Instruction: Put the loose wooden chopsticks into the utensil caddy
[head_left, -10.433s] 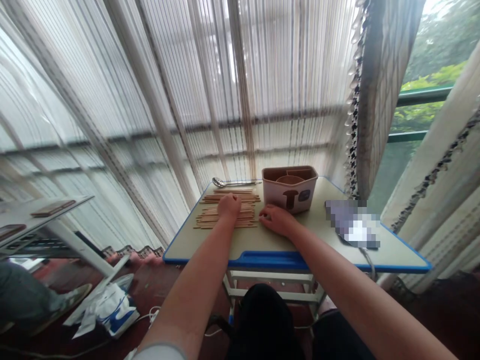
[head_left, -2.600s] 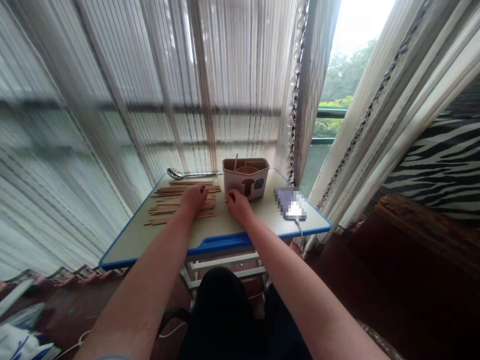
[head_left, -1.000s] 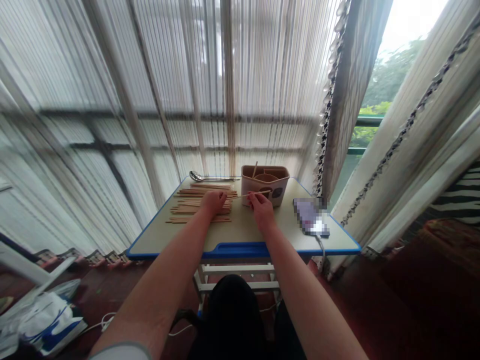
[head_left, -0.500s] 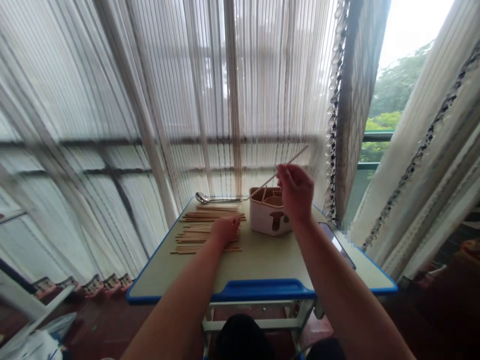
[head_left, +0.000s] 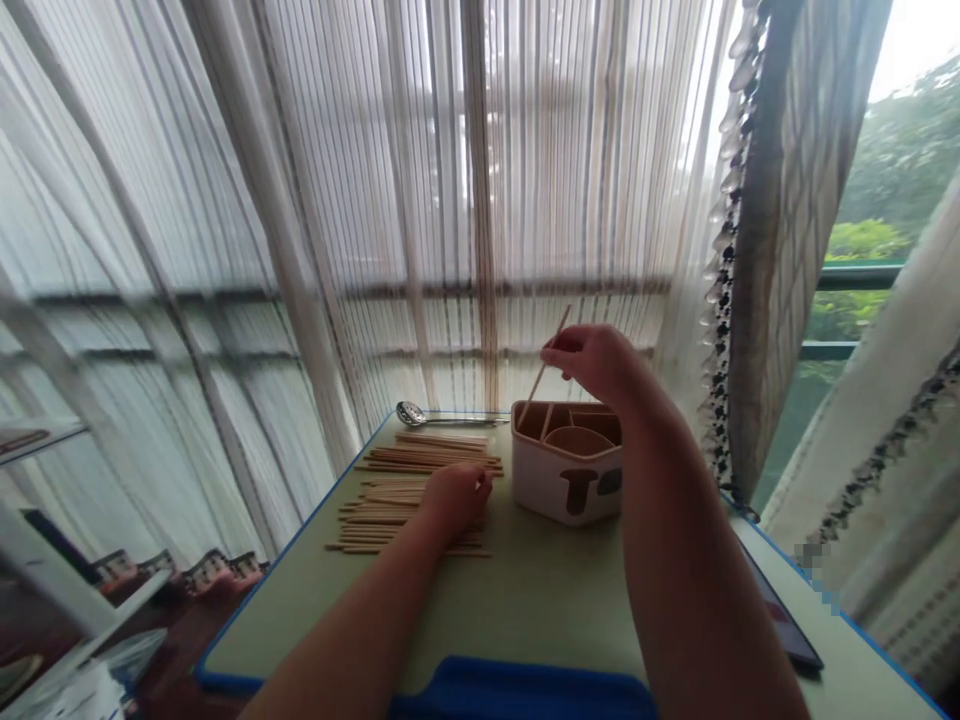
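My right hand pinches a thin wooden chopstick between thumb and fingers. The stick is held steeply tilted, its lower end inside the left compartment of a pinkish-white divided utensil holder. My left hand lies over the right part of a spread of wooden chopsticks, its fingers curled closed. What those fingers hold, if anything, is hidden. The loose chopsticks lie roughly parallel in several rows, left of the holder.
A metal slotted spoon lies along the table's far edge. On the right is a phone-like flat dark device, partly behind my forearm. The pale table has a blue rim, and sheer curtains hang behind it.
My right hand has brought the chopstick from a slanting hold above the holder to a steeper one, its lower end now inside. The view has moved closer; my left hand stays over the chopsticks.
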